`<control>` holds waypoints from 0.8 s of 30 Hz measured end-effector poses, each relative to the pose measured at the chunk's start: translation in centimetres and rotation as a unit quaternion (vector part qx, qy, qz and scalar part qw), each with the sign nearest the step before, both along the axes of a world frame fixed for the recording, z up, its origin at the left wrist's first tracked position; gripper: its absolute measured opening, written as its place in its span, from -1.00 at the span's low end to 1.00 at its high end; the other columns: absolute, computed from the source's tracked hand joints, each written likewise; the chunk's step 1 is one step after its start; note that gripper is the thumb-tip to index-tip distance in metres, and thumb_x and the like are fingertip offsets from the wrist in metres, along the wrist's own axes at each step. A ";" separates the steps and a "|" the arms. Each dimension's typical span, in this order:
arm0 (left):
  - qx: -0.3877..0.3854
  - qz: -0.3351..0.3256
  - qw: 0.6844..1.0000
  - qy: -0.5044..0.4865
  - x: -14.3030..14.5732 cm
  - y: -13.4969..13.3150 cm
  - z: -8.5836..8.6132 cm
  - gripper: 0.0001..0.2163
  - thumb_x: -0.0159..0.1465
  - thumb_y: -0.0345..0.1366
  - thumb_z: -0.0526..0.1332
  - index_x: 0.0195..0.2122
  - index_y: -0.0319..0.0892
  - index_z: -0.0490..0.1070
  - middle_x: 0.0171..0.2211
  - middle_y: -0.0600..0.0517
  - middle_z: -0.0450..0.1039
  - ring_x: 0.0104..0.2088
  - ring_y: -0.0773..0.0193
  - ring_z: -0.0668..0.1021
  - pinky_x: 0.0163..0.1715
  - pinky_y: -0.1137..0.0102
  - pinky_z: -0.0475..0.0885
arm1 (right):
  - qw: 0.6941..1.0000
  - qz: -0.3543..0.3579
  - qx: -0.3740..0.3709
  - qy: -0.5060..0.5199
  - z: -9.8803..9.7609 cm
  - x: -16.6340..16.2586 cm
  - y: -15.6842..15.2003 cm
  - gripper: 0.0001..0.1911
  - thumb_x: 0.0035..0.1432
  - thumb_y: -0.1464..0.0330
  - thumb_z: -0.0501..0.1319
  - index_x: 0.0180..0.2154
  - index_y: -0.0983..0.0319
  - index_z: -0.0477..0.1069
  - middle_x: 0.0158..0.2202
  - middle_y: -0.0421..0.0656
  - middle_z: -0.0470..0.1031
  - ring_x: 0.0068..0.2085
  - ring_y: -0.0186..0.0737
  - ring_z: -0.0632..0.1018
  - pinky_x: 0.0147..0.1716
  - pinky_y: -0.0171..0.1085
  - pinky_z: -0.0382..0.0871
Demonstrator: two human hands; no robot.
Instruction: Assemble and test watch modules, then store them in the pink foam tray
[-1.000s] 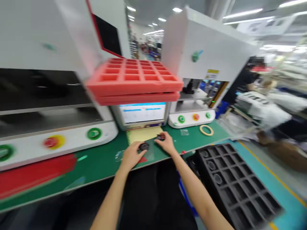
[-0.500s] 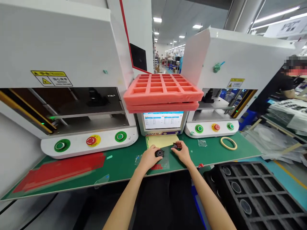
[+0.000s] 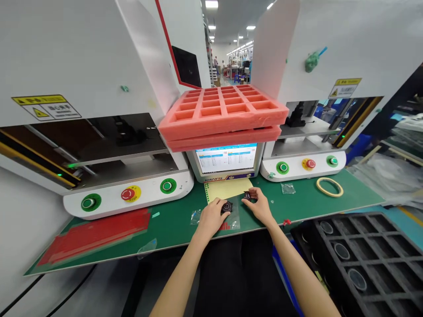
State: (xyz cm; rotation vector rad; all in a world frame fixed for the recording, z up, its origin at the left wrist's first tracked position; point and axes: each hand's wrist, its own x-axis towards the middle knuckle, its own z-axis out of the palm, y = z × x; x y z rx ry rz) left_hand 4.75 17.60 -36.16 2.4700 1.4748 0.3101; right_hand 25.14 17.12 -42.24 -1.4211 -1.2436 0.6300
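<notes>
Holding one small black round part (image 3: 226,206) in my left hand (image 3: 211,216), another part (image 3: 247,195) in my right hand (image 3: 261,207); hands apart, side by side on the bench (image 3: 172,224).

Left arm: bare forearm stretched forward from the lower edge, angled slightly rightward.
Left hand (image 3: 212,215): palm down, fingers curled, fingertips closed in a light grip at its right side.
Right arm: bare forearm stretched forward, angled leftward towards the other.
Right hand (image 3: 260,206): palm down, thumb and forefinger pinched at its left tip.
Spacing: hands near each other, not touching.
</notes>
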 end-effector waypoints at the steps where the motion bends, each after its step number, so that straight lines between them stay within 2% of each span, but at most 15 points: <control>1: 0.001 0.002 1.000 0.005 0.1 0.0 0.0 -0.74 0.30 -0.29 0.24 0.01 -0.16 0.41 -0.07 -0.04 0.47 -0.08 0.12 0.55 -0.15 0.34 0.44 | 1.000 0.000 -0.002 0.001 0.0 0.0 0.0 -0.57 -0.09 0.23 0.38 -0.18 0.20 0.33 -0.20 -0.09 0.55 -0.22 -0.14 0.59 -0.12 -0.11 0.50; 8: -0.019 -0.002 0.999 0.030 0.9 -0.6 0.2 -0.74 0.31 -0.25 0.22 0.01 -0.12 0.42 -0.04 -0.05 0.46 0.00 0.09 0.50 -0.23 0.35 0.46 | 1.000 0.004 -0.018 0.005 -0.3 0.1 0.1 -0.57 -0.06 0.23 0.38 -0.16 0.20 0.33 -0.15 -0.09 0.53 -0.18 -0.15 0.57 -0.07 -0.11 0.47; 11: -0.033 -0.009 0.999 0.024 1.3 -0.8 0.4 -0.75 0.30 -0.26 0.23 -0.01 -0.16 0.43 -0.04 -0.07 0.46 0.02 0.08 0.48 -0.15 0.28 0.46 | 1.000 0.004 -0.019 0.000 -0.3 0.1 0.1 -0.56 -0.06 0.26 0.40 -0.15 0.23 0.34 -0.16 -0.11 0.52 -0.19 -0.17 0.56 -0.06 -0.10 0.46; 14: -0.052 -0.012 0.999 -0.002 1.7 -0.3 0.6 -0.80 0.29 -0.29 0.26 -0.09 -0.23 0.45 -0.06 -0.08 0.47 0.01 0.08 0.48 -0.03 0.12 0.43 | 1.000 0.006 -0.015 -0.011 -0.2 0.0 0.2 -0.63 0.07 0.27 0.37 -0.12 0.28 0.37 -0.17 -0.13 0.51 -0.20 -0.20 0.56 -0.09 -0.09 0.47; 17: -0.076 -0.010 0.995 -0.064 1.6 0.5 0.8 -0.74 0.22 -0.34 0.31 -0.07 -0.24 0.45 -0.07 -0.10 0.49 0.01 0.05 0.49 0.05 0.03 0.37 | 1.000 0.007 -0.011 -0.020 0.1 -0.1 0.3 -0.72 0.21 0.26 0.28 -0.11 0.29 0.40 -0.18 -0.14 0.50 -0.20 -0.23 0.55 -0.12 -0.11 0.48; 20: -0.118 0.000 0.980 -0.163 1.4 0.9 0.4 -0.54 0.14 -0.38 0.33 0.10 -0.19 0.38 -0.10 -0.15 0.52 -0.05 0.01 0.53 0.03 0.05 0.38 | 1.000 0.009 -0.011 -0.024 0.2 -0.1 0.2 -0.73 0.25 0.25 0.25 -0.10 0.30 0.41 -0.19 -0.15 0.51 -0.21 -0.24 0.56 -0.13 -0.11 0.49; 24: -0.212 0.001 0.920 -0.330 1.6 0.7 -0.9 -0.45 0.19 -0.22 0.25 0.22 -0.17 0.26 -0.14 -0.09 0.54 -0.22 0.17 0.59 -0.11 0.21 0.49 | 1.000 0.010 -0.013 -0.024 0.3 0.0 0.1 -0.72 0.25 0.25 0.25 -0.08 0.30 0.40 -0.21 -0.15 0.51 -0.20 -0.23 0.56 -0.13 -0.11 0.49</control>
